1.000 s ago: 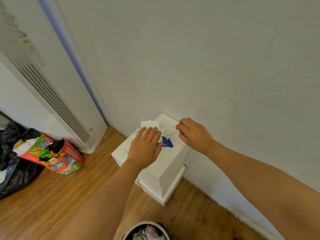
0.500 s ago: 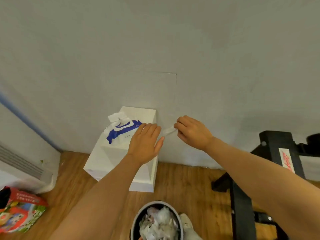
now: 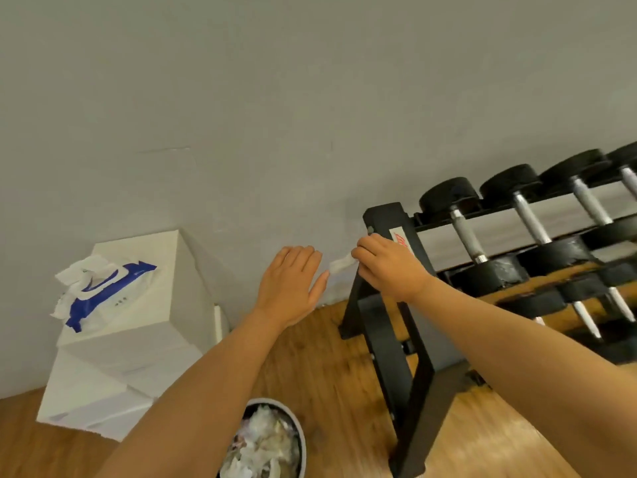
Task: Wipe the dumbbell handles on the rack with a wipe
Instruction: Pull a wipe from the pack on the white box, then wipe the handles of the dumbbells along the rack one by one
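Grey painted wall (image 3: 275,98) fills the upper part of the view, meeting a wooden floor (image 3: 324,367) below. Against the wall at left stands a stack of white boxes (image 3: 138,326), and on its top lies a blue-and-white wet wipe pack (image 3: 103,291) with its flap up and a sheet bunched out of the opening. At right a black dumbbell rack (image 3: 389,339) holds rows of dumbbells with black heads; the steel dumbbell handles (image 3: 467,239) on the upper tier slope toward the camera. The right hand (image 3: 389,267) is in front of the rack's near upright, fingers curled, pinching a small white wipe (image 3: 341,262) that sticks out to the left of its fingertips, apart from the handles. The left hand (image 3: 293,284) hovers just beside the wipe, palm down, fingers straight and together, holding nothing. At the bottom edge sits a round bin (image 3: 296,429) filled with crumpled white wipes.
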Motion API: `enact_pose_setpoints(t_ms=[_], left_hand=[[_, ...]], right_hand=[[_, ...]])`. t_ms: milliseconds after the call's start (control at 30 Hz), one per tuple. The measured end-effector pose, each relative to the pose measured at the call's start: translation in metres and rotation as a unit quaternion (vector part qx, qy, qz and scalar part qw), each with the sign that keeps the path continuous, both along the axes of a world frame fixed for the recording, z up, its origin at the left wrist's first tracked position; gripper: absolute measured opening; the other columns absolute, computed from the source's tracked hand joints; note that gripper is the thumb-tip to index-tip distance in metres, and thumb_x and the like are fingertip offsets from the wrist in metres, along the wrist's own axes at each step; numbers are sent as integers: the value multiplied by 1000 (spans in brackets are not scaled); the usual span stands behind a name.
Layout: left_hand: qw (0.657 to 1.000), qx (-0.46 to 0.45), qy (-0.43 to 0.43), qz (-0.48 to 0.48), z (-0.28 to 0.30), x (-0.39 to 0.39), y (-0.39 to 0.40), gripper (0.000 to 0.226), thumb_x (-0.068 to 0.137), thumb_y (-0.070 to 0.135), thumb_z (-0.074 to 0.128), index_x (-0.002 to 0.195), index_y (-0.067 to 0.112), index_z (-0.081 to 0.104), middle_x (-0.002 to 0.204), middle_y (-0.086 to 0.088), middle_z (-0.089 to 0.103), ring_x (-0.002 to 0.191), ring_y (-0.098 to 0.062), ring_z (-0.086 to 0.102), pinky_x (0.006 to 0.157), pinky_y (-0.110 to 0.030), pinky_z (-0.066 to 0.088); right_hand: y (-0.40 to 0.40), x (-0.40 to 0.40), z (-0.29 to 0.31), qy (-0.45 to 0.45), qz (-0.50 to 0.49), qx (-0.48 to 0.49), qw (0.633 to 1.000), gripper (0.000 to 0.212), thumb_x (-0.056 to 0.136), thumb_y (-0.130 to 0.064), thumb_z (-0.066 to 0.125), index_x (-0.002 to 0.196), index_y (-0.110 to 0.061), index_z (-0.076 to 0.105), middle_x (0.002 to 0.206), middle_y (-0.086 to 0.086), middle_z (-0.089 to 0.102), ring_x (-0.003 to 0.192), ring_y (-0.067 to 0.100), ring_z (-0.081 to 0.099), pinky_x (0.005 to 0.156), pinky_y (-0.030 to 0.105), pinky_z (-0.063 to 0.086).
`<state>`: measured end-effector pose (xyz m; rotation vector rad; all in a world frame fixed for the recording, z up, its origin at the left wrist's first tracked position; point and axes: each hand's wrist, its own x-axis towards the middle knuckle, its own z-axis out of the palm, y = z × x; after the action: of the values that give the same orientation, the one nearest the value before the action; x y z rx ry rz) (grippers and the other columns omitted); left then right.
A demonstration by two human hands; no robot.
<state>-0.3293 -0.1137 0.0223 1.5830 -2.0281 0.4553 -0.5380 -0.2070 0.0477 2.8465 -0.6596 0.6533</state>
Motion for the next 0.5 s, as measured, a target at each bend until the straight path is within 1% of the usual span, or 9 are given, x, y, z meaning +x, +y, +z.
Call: enact_pose_setpoints(t_ms=[33,100,200,300,367,433,500], left_hand=[[1000,5,0,-5,-1,-5,-2,46,96,37,43,109,2,68,105,-13,70,94,-30,66,91,-40,52],[999,1,-3,-47,5,-69,-23,47,95,38,42,110,2,69,106,-13,70,95,-30,67,90,-40,53],[999,13,-6,-33,10,-83,-31,49,95,39,39,109,3,69,105,-12,71,94,-29,68,89,-39,53],[999,37,-11,-35,8,-132,-47,51,95,41,39,111,4,69,107,-12,71,96,-29,67,90,-39,53],[998,53,-18,-28,4,-169,-58,45,94,41,46,110,5,69,108,-10,71,96,-27,68,90,-39,53],[998,59,-18,-20,-2,-186,-67,40,91,39,55,110,6,68,108,-10,71,96,-27,68,90,-39,53],[998,67,-3,-18,-5,-211,-78,41,93,40,52,112,6,67,111,-10,70,98,-28,67,92,-40,52]], right_hand=[[1,-7,-1,-4,-8,2,1000,20,78,-8,77,94,-5,66,92,10,63,76,25,61,63,32,54],[-7,-77,3,-8,-57,-7,998,20,76,-9,78,92,-6,65,90,10,62,75,25,61,59,31,53],[-13,-91,2,-3,-59,-17,998,18,77,-7,77,91,-4,66,89,12,62,72,27,60,53,33,53],[-24,-139,0,-18,-70,-25,997,18,78,-7,76,92,-3,66,90,13,63,73,26,60,55,35,53],[-37,-174,-3,-24,-69,-25,997,17,77,-7,75,91,-4,66,89,11,63,74,25,60,57,34,54],[-45,-190,-4,-25,-72,-21,997,17,76,-7,75,91,-5,66,89,10,62,74,24,60,59,33,54],[-59,-212,-3,-30,-70,-13,997,16,77,-5,74,90,-5,66,89,9,62,75,23,60,59,32,55]])
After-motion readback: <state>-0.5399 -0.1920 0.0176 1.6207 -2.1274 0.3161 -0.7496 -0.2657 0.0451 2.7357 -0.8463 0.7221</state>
